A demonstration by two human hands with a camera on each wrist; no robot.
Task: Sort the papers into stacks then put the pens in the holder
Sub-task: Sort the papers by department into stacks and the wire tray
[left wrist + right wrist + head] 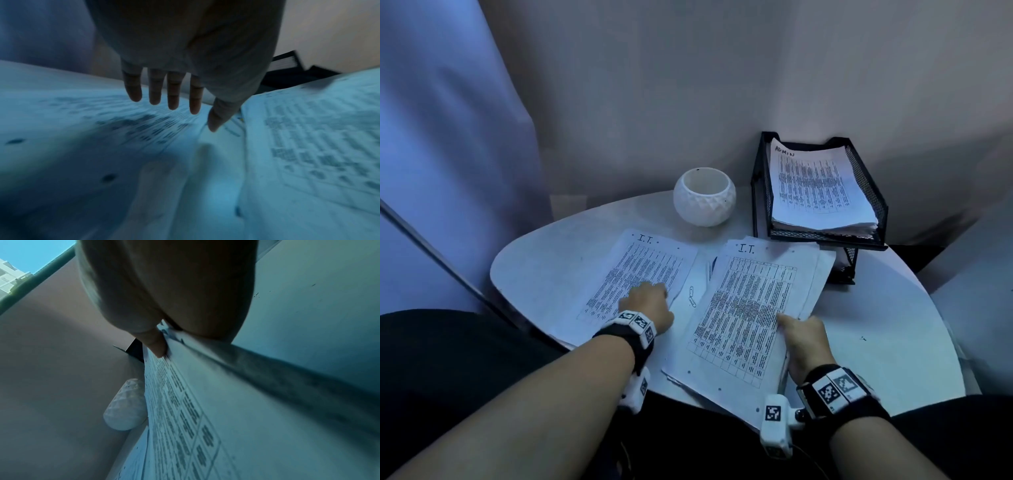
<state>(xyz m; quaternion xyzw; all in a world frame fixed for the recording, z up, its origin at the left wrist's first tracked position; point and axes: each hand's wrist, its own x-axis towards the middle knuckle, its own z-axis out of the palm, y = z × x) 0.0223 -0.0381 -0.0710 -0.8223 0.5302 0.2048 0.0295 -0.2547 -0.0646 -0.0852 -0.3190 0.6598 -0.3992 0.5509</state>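
— So where do the papers sit?
— Two I.T. piles on the counter (893, 308). The left hand (647, 305) lies flat, fingers (173, 95) straight, on the left pile (640, 270). The right hand (804, 339) pinches the right pile (750, 308) at its near edge, thumb on top.
— Handling?
— Thin, floppy sheets, probably slippery; grip the whole edge. A pen (710, 269) seems to lie between the piles.

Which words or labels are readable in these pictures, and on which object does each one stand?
"I.T." - handwritten at the top of the left sheet.
"I.T." - handwritten atop the right pile.
"ADMIN" - handwritten on the top paper in the black mesh tray.
Printed tables on all the sheets: too small to read.
Wristband markers: patterns, no text.
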